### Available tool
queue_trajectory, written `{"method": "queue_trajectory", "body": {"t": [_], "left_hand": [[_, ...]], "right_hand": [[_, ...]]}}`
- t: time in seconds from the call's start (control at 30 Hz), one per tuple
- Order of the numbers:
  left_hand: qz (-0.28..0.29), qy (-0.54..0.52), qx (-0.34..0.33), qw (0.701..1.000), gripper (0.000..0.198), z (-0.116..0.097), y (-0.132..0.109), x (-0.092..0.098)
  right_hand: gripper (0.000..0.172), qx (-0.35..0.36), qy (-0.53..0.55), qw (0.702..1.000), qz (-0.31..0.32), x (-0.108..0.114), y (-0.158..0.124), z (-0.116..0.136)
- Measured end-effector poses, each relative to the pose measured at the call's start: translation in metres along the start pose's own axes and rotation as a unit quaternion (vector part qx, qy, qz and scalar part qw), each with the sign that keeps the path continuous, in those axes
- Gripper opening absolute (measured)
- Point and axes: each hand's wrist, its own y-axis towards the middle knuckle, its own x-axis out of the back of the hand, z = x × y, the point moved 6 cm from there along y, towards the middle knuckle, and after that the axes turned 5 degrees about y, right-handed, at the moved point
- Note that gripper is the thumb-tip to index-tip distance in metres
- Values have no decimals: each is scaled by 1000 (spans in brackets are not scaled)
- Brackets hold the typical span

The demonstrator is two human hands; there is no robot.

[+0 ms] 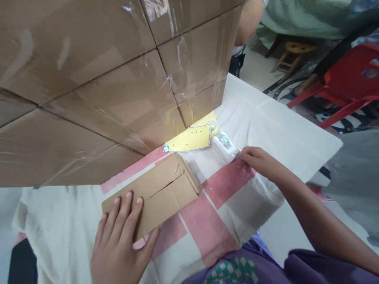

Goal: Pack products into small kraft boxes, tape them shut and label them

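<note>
A small flat cardboard box [166, 189] lies closed on the table, with a slit between its top flaps. My left hand [121, 236] rests on its near left part, fingers spread over the top and thumb along the near edge. To the right stands a white tape dispenser [224, 145] with a roll of clear tape in it. At its toothed front end my right hand [256, 157] is closed in a pinch on the tape's end; the strip itself is hard to make out.
Stacked taped cartons [118, 98] form a wall at the back left. Yellow printed sheets [189, 140] lie beside the dispenser. Under them is a pink and white cloth [213, 228]. A red chair [352, 79], a wooden stool [296, 51] and another person's arm [250, 19] are beyond.
</note>
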Motion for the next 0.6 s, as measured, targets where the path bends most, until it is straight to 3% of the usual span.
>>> {"method": "queue_trajectory", "body": {"t": [0.07, 0.2, 0.6], "left_hand": [[-2, 2, 2, 1000, 73, 0, 0, 0], [-1, 1, 2, 1000, 74, -1, 1, -1], [-2, -2, 3, 1000, 73, 0, 1, 0]], "right_hand": [[33, -13, 11, 999, 28, -3, 0, -5], [35, 59, 25, 996, 64, -3, 0, -9], [21, 93, -4, 996, 3, -6, 4, -16]]}}
